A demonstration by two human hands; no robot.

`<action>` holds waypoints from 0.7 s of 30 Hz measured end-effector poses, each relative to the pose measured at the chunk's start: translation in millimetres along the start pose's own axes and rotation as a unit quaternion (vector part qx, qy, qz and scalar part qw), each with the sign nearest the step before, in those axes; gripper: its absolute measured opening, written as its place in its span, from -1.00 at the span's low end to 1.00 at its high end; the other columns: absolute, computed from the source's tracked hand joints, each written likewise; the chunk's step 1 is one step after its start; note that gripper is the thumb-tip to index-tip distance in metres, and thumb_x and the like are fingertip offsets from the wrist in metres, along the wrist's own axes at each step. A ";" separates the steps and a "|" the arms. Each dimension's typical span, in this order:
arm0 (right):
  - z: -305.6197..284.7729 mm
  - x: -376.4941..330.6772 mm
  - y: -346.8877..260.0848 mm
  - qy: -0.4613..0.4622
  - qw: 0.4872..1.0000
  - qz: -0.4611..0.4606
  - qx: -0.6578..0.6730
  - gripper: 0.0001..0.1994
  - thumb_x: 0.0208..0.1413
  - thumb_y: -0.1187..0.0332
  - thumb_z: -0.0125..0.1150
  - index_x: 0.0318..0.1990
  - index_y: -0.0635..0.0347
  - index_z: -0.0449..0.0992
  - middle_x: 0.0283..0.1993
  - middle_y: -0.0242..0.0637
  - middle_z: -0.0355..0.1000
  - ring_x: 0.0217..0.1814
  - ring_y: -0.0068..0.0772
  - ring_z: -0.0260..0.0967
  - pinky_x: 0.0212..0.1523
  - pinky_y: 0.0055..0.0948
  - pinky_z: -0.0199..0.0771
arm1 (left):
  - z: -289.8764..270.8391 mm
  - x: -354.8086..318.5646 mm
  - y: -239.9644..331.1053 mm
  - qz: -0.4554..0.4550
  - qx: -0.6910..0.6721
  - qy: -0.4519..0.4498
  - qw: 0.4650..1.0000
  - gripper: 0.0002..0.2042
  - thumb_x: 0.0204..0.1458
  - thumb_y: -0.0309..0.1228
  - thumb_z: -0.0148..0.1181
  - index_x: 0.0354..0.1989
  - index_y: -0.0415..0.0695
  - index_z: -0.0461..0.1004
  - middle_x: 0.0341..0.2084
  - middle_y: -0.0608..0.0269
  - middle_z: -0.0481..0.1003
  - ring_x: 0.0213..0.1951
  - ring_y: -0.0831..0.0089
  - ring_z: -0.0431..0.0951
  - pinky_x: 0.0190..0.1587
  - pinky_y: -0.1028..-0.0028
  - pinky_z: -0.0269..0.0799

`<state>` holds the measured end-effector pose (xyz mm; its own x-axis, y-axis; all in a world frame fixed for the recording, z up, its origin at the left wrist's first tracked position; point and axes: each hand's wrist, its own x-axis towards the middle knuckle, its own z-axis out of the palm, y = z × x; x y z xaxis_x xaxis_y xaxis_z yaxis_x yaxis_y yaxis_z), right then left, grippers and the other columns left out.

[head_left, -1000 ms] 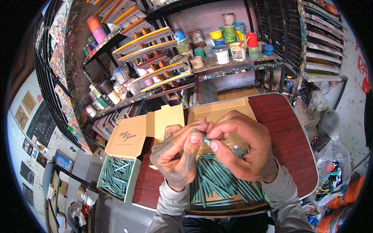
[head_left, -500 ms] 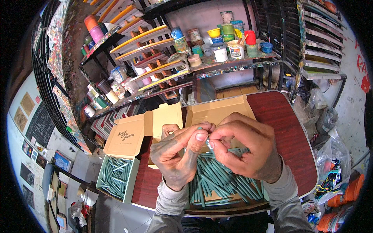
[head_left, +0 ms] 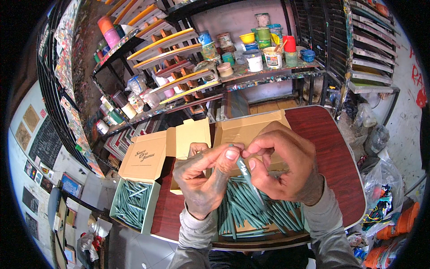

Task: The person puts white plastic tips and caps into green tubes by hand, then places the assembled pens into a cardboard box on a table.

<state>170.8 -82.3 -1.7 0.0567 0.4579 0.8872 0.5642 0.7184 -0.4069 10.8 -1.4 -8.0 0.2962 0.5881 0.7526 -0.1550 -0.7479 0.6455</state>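
The left hand (head_left: 201, 174) grips a green stick (head_left: 243, 167) near its upper end, pinched between thumb and fingers, with the tip poking out above the thumb; the stick, marked in white along its side, slants down to the right over a loose heap of similar sticks (head_left: 244, 208). The right hand (head_left: 293, 168) is just beside it, thumb and forefinger parted and the other fingers curled; whether a fingertip touches the stick, I cannot tell. The heap lies in an open box, its brown lid (head_left: 227, 130) raised at the back, on a dark red table (head_left: 313, 123). To the left, a pale green box (head_left: 150, 216) holds more sticks, its brown flap (head_left: 142, 159) tipped back. Another open carton (head_left: 193, 134) stands between them, partly behind the left hand. Beyond the table, paint pots (head_left: 254, 61) crowd a stained shelf (head_left: 273, 74)
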 end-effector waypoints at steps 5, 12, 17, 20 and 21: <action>-5.4 -0.6 1.2 -0.030 0.999 -0.003 -0.037 -0.81 -0.08 0.63 0.30 -0.26 0.30 0.53 -0.36 -0.23 0.45 -0.43 -0.54 0.41 -0.52 -0.58 0.35 | -0.5 -0.8 -3.0 0.017 0.023 -0.001 1.000 -0.85 0.05 -0.41 0.41 -0.25 -0.20 0.71 -0.58 0.31 0.62 -0.61 0.63 0.19 -0.39 0.51 0.11; -5.2 -2.4 2.6 -0.034 0.997 -0.006 -0.069 -0.81 -0.08 0.60 0.34 -0.27 0.26 0.51 -0.38 -0.27 0.42 -0.44 -0.48 0.42 -0.52 -0.52 0.36 | 3.5 -0.7 2.5 0.003 0.058 -0.014 0.998 -0.84 0.05 -0.40 0.41 -0.23 -0.19 0.71 -0.49 0.30 0.67 -0.55 0.63 0.24 -0.36 0.53 0.12; -4.2 -2.6 0.9 -0.026 0.999 0.010 -0.032 -0.83 -0.10 0.61 0.34 -0.31 0.26 0.53 -0.42 -0.32 0.42 -0.54 -0.58 0.34 -0.60 -0.58 0.28 | 5.9 -0.7 0.1 0.030 0.051 -0.017 0.998 -0.83 0.08 -0.39 0.38 -0.22 -0.20 0.71 -0.43 0.27 0.69 -0.54 0.64 0.28 -0.30 0.51 0.15; -3.0 -1.1 0.0 -0.022 0.999 -0.005 -0.035 -0.85 -0.10 0.59 0.35 -0.35 0.24 0.51 -0.45 -0.32 0.41 -0.59 -0.56 0.31 -0.61 -0.53 0.27 | 5.0 -2.3 2.9 0.042 0.066 -0.018 0.997 -0.83 0.08 -0.38 0.38 -0.23 -0.20 0.71 -0.44 0.25 0.69 -0.57 0.63 0.27 -0.28 0.50 0.16; -1.2 -1.4 1.4 -0.013 0.999 -0.019 -0.043 -0.86 -0.09 0.58 0.35 -0.36 0.24 0.51 -0.46 -0.31 0.40 -0.60 -0.54 0.31 -0.61 -0.52 0.28 | 6.4 -3.0 2.3 0.046 0.066 -0.018 0.997 -0.82 0.08 -0.37 0.38 -0.23 -0.20 0.71 -0.45 0.25 0.68 -0.59 0.63 0.27 -0.28 0.50 0.16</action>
<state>172.5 -82.6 -3.3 0.0122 0.4458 0.8951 0.6347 0.6882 -0.3514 15.6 -6.8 -9.6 0.3203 0.5051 0.8014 -0.0594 -0.8336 0.5491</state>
